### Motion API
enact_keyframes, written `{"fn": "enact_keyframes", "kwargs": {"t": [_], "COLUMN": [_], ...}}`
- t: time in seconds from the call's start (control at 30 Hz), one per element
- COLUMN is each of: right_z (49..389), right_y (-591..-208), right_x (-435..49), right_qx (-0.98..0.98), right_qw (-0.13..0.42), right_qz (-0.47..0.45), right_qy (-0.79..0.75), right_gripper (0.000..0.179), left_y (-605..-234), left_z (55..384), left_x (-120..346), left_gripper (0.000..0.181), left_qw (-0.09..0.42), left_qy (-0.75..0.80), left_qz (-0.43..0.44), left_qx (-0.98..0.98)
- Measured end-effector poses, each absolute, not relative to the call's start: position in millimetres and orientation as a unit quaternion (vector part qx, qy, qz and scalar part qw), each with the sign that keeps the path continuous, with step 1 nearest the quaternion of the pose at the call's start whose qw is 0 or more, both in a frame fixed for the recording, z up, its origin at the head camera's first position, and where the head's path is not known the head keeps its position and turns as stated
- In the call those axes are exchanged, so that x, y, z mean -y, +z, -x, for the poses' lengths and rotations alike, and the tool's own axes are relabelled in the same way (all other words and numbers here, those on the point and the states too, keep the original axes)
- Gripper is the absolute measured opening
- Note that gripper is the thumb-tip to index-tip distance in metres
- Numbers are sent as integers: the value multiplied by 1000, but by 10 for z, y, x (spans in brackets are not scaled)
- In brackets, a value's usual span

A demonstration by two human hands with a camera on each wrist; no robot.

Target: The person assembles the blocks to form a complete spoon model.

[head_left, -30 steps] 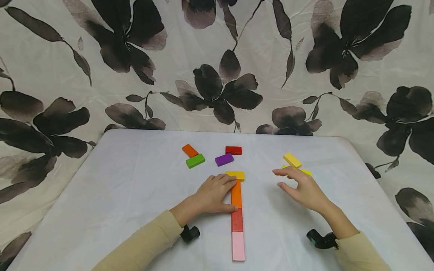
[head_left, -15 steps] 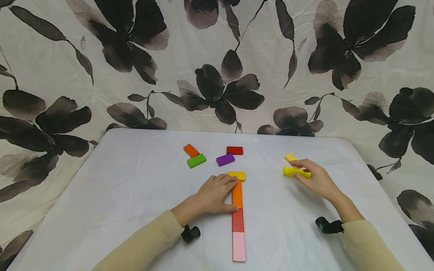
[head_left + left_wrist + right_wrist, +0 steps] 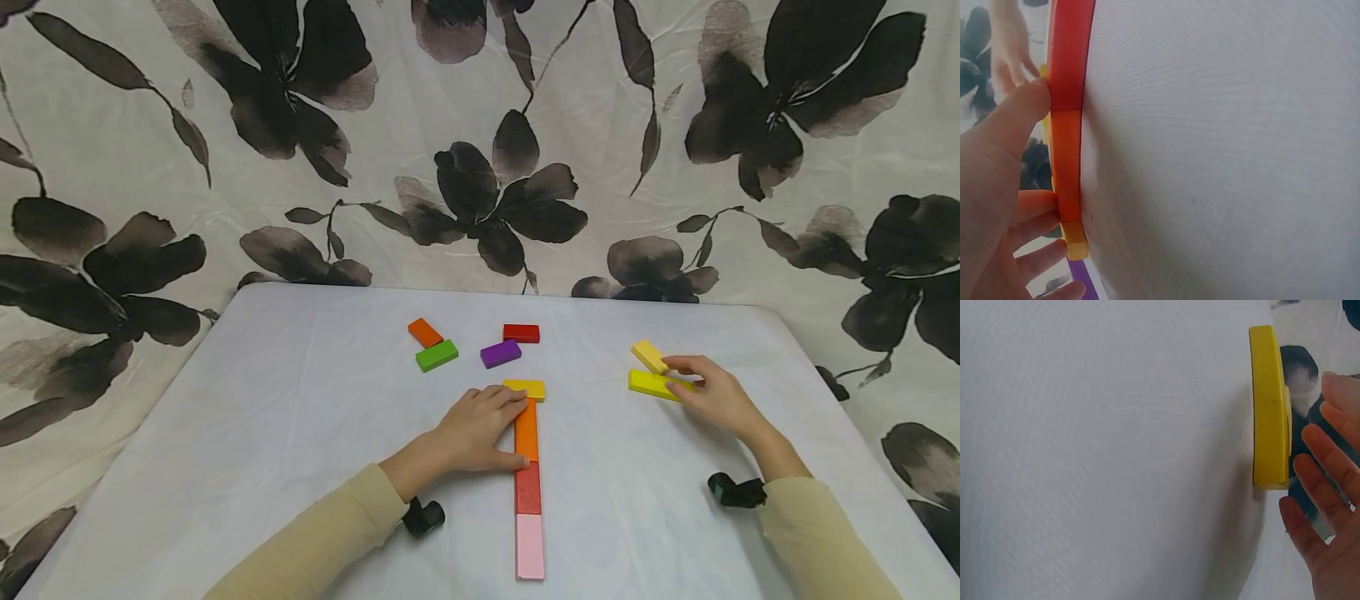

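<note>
A line of flat wooden blocks runs away from the near side: a pink block point(image 3: 529, 546), a red block point(image 3: 528, 488), an orange block point(image 3: 527, 433) and, crosswise at the far end, a golden-yellow block point(image 3: 525, 390). My left hand point(image 3: 476, 429) rests along the left of this line. Its thumb touches near the red-orange joint and its fingertips lie by the golden-yellow block. At the right, my right hand point(image 3: 712, 396) hovers with spread, relaxed fingers at the end of a bright yellow block point(image 3: 651, 383). A paler yellow block point(image 3: 648, 356) lies just behind that one.
Farther back on the white-covered table point(image 3: 300, 417) lie an orange-red block point(image 3: 425, 332) against a green block point(image 3: 437, 356). A purple block point(image 3: 500, 353) lies near a dark red block point(image 3: 521, 333). A flowered cloth point(image 3: 360, 142) hangs behind the table.
My right hand reached forward to the bright yellow block, overlapped it, then shifted slightly right toward its end. My left hand stayed in place on the line of blocks.
</note>
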State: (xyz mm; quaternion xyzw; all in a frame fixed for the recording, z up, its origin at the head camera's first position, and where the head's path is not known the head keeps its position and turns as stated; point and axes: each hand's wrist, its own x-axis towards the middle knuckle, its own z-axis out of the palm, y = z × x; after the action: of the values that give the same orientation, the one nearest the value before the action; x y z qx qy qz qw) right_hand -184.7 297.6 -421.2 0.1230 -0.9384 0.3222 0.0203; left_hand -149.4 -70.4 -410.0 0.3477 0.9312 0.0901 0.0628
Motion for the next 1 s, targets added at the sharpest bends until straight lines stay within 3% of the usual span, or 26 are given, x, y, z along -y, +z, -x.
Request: {"fn": "enact_keyframes", "kwargs": {"t": [0.33,1.0], "right_z": [1867,1903], "right_y": [-4300,-4336], "right_x": [-3038,-3069], "right_qx": [953,957], "right_qw": [-22,-44], "right_qz": [-91,-102], "right_qy": [289,269], "right_gripper": [38,40], "left_y": [-4110,-4093], "left_z": [1500,1491], "left_x": [705,708], "left_gripper": [77,78], "left_qw": [63,67], "left_qy": [86,86], "left_qz": [-348,-345], "left_qx": [-931,-932]}}
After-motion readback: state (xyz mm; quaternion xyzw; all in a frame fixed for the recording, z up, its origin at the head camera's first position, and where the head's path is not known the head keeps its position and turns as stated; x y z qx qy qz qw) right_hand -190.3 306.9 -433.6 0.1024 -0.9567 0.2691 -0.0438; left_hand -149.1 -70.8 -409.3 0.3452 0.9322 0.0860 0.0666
